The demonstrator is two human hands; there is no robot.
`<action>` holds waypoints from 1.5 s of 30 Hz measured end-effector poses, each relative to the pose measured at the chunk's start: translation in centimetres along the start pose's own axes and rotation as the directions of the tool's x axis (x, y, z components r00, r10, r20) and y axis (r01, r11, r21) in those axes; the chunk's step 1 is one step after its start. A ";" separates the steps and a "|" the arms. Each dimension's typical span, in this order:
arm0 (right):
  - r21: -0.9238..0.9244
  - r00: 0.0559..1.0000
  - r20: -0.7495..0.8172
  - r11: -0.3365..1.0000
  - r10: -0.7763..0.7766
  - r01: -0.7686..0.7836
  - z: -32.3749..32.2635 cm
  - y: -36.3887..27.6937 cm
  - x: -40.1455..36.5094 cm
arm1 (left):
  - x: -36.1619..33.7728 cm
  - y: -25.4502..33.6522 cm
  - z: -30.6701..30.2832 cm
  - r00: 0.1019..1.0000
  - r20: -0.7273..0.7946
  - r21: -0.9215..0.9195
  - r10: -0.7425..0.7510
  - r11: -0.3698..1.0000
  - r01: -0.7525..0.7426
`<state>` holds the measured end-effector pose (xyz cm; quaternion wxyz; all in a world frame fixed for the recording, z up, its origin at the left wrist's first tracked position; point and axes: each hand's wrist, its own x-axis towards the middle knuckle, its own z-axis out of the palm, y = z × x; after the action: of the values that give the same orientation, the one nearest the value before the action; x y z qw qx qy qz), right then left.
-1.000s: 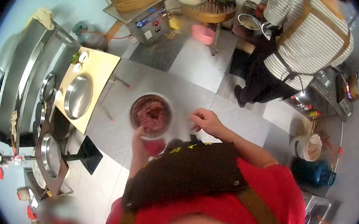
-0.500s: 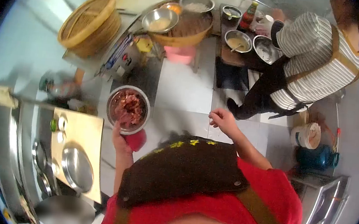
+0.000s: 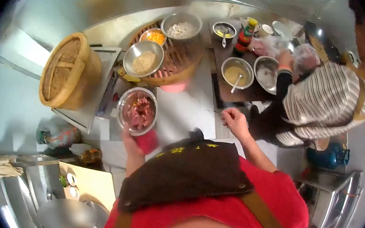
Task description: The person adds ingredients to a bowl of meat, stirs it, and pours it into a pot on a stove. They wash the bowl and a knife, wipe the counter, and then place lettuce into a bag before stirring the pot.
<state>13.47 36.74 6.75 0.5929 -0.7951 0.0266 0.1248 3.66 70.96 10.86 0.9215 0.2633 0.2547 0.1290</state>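
My left hand is closed on the rim of a metal bowl, held out in front of me to the left. Chunks of raw meat lie inside the bowl. Just below the bowl, beside my left wrist, shows something red whose kind I cannot make out. Out in front of my apron, my right hand has its fingers curled in, and nothing shows in them. It is apart from the bowl, near the edge of a dark table.
A co-worker bends over the dark table, which bears a bowl of pale batter and a sauce bottle. Bowls of grain and orange pieces sit on a round slatted basket. A lidded bamboo steamer stands left.
My view has shifted forward, so the tables and basket appear nearer. The bowl of meat has come along in my left hand. The co-worker's arm now reaches farther over the table.
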 end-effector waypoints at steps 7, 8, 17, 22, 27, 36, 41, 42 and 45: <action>0.069 0.995 0.078 0.996 -0.063 0.058 2.9 -2.4 8.4 | 6.4 2.9 3.7 0.998 0.042 -0.021 -0.038 0.999 0.039; 0.085 0.996 0.072 0.995 -0.054 0.047 3.5 -2.8 9.3 | 7.9 3.1 4.5 0.998 0.052 -0.033 -0.042 0.999 0.043; -0.011 0.872 -0.441 0.973 -0.212 0.231 1.3 -11.2 15.8 | 21.7 5.3 10.9 0.981 0.087 0.145 -0.175 0.976 0.162; -0.287 0.454 -0.755 0.861 -0.473 0.420 -4.4 -18.1 19.7 | 28.2 5.9 14.4 0.949 0.207 0.192 -0.239 0.961 0.200; -0.386 0.272 -0.859 0.898 -0.432 0.210 -14.6 -18.0 26.8 | 31.3 5.4 16.3 0.957 0.174 0.279 -0.233 0.944 0.179; -0.497 0.555 -0.813 0.707 -0.176 -0.503 -31.1 -6.0 44.8 | 31.2 3.5 20.2 0.956 0.028 0.231 -0.290 0.933 0.277; -0.618 0.673 -0.738 0.457 -0.057 -0.639 -34.2 -2.2 49.4 | 32.8 2.3 19.9 0.987 -0.055 0.202 -0.150 0.967 0.158; -0.631 0.686 -0.727 0.422 -0.029 -0.651 -34.5 -2.0 49.8 | 32.9 1.9 20.3 0.989 -0.032 0.215 -0.143 0.966 0.146; -0.691 0.741 -0.671 0.361 0.001 -0.626 -36.6 0.6 51.9 | 33.4 1.0 21.1 0.989 -0.032 0.209 -0.144 0.967 0.148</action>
<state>69.68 7.26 3.96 0.0037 -0.9563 0.2924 -0.0051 42.82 75.33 13.39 0.8932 0.3390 0.2934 0.0352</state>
